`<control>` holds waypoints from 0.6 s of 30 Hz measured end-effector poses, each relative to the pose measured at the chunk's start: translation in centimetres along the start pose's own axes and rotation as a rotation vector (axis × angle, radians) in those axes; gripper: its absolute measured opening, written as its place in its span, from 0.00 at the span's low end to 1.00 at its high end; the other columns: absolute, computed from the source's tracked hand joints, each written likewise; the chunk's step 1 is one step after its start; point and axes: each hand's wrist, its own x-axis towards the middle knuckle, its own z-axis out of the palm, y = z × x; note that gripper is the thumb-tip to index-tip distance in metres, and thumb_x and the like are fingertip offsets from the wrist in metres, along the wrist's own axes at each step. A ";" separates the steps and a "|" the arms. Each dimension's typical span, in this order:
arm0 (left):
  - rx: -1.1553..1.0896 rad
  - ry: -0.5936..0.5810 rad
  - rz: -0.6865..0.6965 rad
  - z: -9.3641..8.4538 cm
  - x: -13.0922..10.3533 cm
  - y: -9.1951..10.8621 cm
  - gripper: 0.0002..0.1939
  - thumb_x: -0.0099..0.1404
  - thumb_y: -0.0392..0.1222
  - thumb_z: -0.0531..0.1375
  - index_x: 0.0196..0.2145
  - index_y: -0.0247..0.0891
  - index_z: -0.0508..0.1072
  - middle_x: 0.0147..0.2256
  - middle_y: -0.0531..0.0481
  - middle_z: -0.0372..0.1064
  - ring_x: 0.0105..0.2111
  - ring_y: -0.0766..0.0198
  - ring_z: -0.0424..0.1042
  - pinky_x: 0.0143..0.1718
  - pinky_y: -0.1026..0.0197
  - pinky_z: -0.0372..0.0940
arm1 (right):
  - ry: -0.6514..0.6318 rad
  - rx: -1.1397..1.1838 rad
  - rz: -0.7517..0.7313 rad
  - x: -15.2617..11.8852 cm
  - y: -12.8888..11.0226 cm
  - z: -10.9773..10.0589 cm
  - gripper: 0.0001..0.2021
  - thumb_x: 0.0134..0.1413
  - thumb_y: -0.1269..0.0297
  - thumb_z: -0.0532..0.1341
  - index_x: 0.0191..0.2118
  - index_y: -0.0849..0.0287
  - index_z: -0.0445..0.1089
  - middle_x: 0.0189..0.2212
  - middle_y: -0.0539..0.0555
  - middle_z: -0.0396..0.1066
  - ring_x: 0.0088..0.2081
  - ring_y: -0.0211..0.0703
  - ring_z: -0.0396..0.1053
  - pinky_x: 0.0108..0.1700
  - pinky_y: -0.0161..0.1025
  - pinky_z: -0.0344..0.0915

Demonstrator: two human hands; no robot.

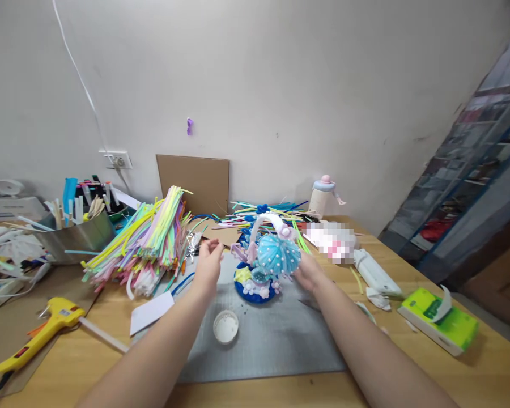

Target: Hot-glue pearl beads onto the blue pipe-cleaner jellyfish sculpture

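Note:
A pipe-cleaner craft stands on the grey mat (280, 351), built like a small lamp. It has a dark blue round base (255, 296), a white arch (264, 217) and a turquoise shade (279, 254) dotted with white beads. A yellow star (242, 275) and pale flowers sit on the base. My left hand (211, 250) is to the left of the craft, apart from it, its fingers loosely bent and holding nothing visible. At the shade's right side is my right hand (308, 273); its fingers are hidden behind the shade, so contact is unclear.
A small white tub (226, 327) sits on the mat. Bundled pipe cleaners (153, 232) lie to the left, near a yellow glue gun (42, 328). To the right are a white device (376, 273) and a green tissue pack (437, 320). Cardboard (195, 181) leans on the wall.

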 end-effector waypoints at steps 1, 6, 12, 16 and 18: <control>-0.020 -0.013 -0.108 -0.1 -0.5 -1.3 0.10 0.64 0.40 0.54 0.43 0.36 0.64 0.42 0.42 0.66 0.45 0.59 0.69 0.48 0.55 0.64 | -0.002 0.026 0.034 -0.5 0.7 0.3 0.15 0.61 0.55 0.56 0.43 0.61 0.69 0.40 0.54 0.73 0.38 0.43 0.72 0.42 0.47 0.69; -0.113 -0.088 -0.448 -0.2 -2.5 -4.1 0.13 0.62 0.41 0.55 0.43 0.32 0.64 0.37 0.37 0.67 0.38 0.58 0.73 0.42 0.58 0.68 | -0.021 0.132 0.121 -2.4 1.4 2.0 0.15 0.61 0.55 0.56 0.46 0.61 0.68 0.43 0.55 0.72 0.41 0.44 0.72 0.43 0.47 0.69; -0.143 -0.117 -0.505 0.0 -2.4 -3.5 0.13 0.63 0.44 0.55 0.45 0.38 0.63 0.41 0.42 0.68 0.38 0.62 0.72 0.40 0.63 0.67 | -0.005 0.207 0.153 -4.8 0.6 3.9 0.13 0.61 0.59 0.57 0.47 0.60 0.67 0.46 0.56 0.70 0.42 0.44 0.71 0.43 0.47 0.70; -0.135 -0.148 -0.524 0.0 -1.0 -3.7 0.11 0.63 0.46 0.54 0.42 0.38 0.65 0.40 0.44 0.68 0.36 0.63 0.71 0.38 0.63 0.65 | 0.073 0.258 0.178 -5.8 0.3 4.9 0.13 0.61 0.58 0.56 0.47 0.59 0.68 0.47 0.56 0.70 0.44 0.45 0.70 0.45 0.48 0.69; -0.147 -0.166 -0.520 0.0 0.0 -3.9 0.11 0.62 0.46 0.56 0.40 0.38 0.66 0.38 0.44 0.69 0.35 0.64 0.71 0.38 0.63 0.65 | 0.127 0.280 0.194 -6.2 0.3 5.3 0.13 0.61 0.57 0.56 0.47 0.57 0.68 0.48 0.56 0.69 0.44 0.45 0.70 0.46 0.48 0.68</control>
